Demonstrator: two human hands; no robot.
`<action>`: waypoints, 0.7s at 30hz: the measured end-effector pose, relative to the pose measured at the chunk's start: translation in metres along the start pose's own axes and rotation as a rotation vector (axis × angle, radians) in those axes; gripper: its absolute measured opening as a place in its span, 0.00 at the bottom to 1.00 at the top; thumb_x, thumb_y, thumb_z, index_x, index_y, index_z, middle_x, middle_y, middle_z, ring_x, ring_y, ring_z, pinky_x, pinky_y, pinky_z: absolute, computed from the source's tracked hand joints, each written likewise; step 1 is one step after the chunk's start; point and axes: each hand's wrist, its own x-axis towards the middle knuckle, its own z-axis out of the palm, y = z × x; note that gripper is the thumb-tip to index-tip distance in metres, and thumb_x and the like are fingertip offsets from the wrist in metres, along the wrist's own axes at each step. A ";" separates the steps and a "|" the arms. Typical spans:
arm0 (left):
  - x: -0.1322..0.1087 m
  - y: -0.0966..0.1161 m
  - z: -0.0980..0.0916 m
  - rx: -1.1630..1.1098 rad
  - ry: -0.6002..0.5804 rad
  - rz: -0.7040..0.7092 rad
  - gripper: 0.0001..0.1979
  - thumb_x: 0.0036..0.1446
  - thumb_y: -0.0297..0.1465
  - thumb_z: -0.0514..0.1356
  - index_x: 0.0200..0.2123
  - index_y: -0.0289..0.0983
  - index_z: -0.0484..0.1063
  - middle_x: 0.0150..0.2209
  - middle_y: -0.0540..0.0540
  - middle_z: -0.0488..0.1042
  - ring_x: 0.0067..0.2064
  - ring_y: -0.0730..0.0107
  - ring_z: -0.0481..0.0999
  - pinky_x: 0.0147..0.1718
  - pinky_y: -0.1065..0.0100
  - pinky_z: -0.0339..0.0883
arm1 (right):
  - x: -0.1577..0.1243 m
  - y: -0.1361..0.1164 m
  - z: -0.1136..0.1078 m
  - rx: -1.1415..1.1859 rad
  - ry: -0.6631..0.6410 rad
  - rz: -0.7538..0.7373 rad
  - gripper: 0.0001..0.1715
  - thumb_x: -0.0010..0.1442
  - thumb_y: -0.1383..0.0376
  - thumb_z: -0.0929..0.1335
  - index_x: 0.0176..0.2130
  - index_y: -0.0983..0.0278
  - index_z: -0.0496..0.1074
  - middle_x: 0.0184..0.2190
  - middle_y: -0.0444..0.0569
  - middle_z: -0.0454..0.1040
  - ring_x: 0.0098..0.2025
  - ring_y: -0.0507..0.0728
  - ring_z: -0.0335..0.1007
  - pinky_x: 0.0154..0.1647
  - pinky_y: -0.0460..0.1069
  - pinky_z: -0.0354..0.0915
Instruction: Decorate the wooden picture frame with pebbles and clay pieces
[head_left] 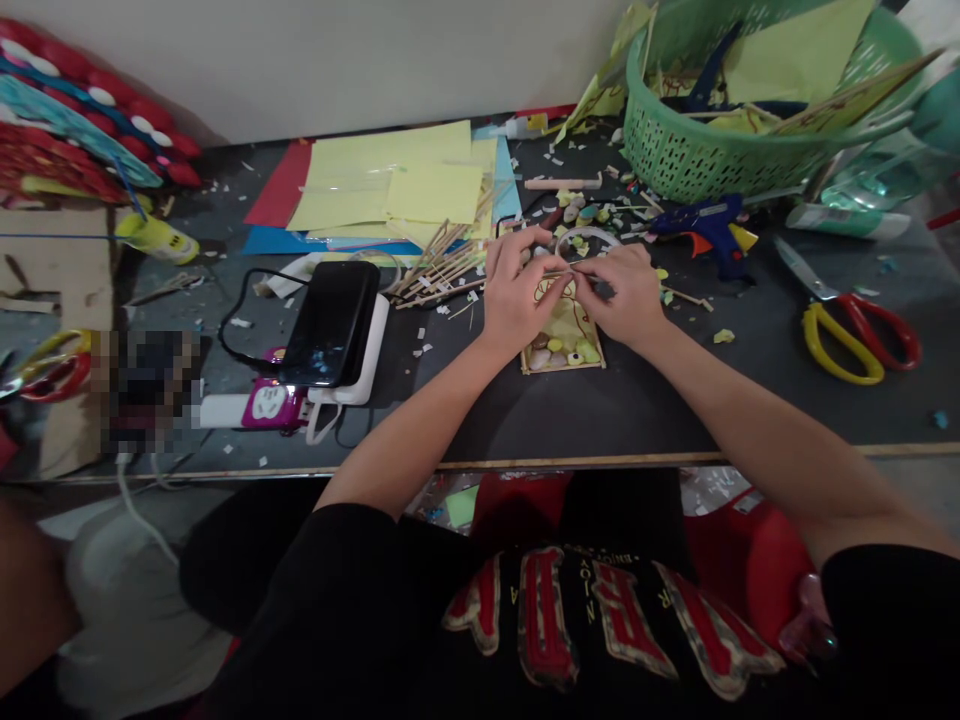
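Observation:
A small yellow panel (pixel 568 325) edged with thin wooden sticks lies on the dark table, with brown line drawing on it and several pebbles (pixel 559 352) along its near edge. Over its far edge, my left hand (pixel 519 292) is closed in a pinch, thumb and forefinger together. My right hand (pixel 624 290) pinches from the other side, its fingertips meeting those of the left. What lies between the fingertips is too small to make out; a thin stick-like line shows there. A clear tape roll (pixel 589 238) sits just beyond the hands.
Loose wooden sticks (pixel 442 270) and coloured paper (pixel 382 170) lie left of the hands. A blue glue gun (pixel 705 225), scissors (pixel 847 315) and a green basket (pixel 720 150) stand right. A phone (pixel 330 322) rests on a white power bank (pixel 373 350). Another person sits at left.

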 end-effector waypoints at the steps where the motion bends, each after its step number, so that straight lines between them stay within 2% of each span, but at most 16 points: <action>1: 0.000 0.000 0.000 0.001 -0.020 0.016 0.21 0.64 0.52 0.49 0.42 0.42 0.71 0.54 0.38 0.70 0.60 0.52 0.67 0.58 0.46 0.62 | 0.000 0.000 0.000 0.002 -0.001 -0.003 0.16 0.65 0.57 0.61 0.37 0.60 0.75 0.27 0.47 0.74 0.35 0.58 0.71 0.45 0.56 0.63; 9: 0.001 0.007 -0.001 0.013 -0.108 0.094 0.17 0.69 0.42 0.44 0.40 0.41 0.68 0.51 0.39 0.70 0.58 0.54 0.69 0.58 0.46 0.64 | 0.002 -0.006 -0.003 0.033 -0.004 0.053 0.13 0.59 0.61 0.63 0.30 0.60 0.75 0.24 0.47 0.74 0.32 0.58 0.71 0.45 0.56 0.64; 13: 0.000 0.012 0.000 -0.024 -0.171 0.130 0.16 0.69 0.40 0.43 0.42 0.41 0.67 0.53 0.39 0.69 0.59 0.53 0.68 0.61 0.46 0.60 | 0.004 -0.016 -0.010 0.108 0.030 0.115 0.10 0.54 0.63 0.65 0.25 0.61 0.75 0.20 0.46 0.71 0.28 0.56 0.68 0.42 0.55 0.65; 16: 0.000 0.016 -0.001 -0.035 -0.191 0.145 0.17 0.69 0.41 0.43 0.44 0.42 0.67 0.55 0.39 0.68 0.61 0.53 0.66 0.63 0.46 0.58 | 0.004 -0.021 -0.016 0.220 0.004 0.191 0.11 0.53 0.62 0.66 0.23 0.61 0.74 0.18 0.46 0.69 0.24 0.54 0.63 0.36 0.54 0.64; 19: 0.000 0.018 -0.002 -0.034 -0.193 0.157 0.18 0.69 0.42 0.41 0.45 0.42 0.67 0.56 0.39 0.68 0.63 0.53 0.64 0.63 0.46 0.58 | 0.005 -0.024 -0.021 0.367 -0.060 0.319 0.13 0.54 0.59 0.66 0.23 0.62 0.74 0.19 0.47 0.68 0.23 0.53 0.59 0.27 0.52 0.59; 21: 0.000 0.018 -0.003 -0.036 -0.186 0.148 0.19 0.69 0.44 0.41 0.45 0.42 0.66 0.56 0.39 0.68 0.62 0.53 0.65 0.63 0.46 0.58 | 0.006 -0.025 -0.020 0.466 -0.070 0.401 0.15 0.54 0.57 0.67 0.22 0.62 0.74 0.20 0.48 0.69 0.24 0.53 0.59 0.25 0.51 0.57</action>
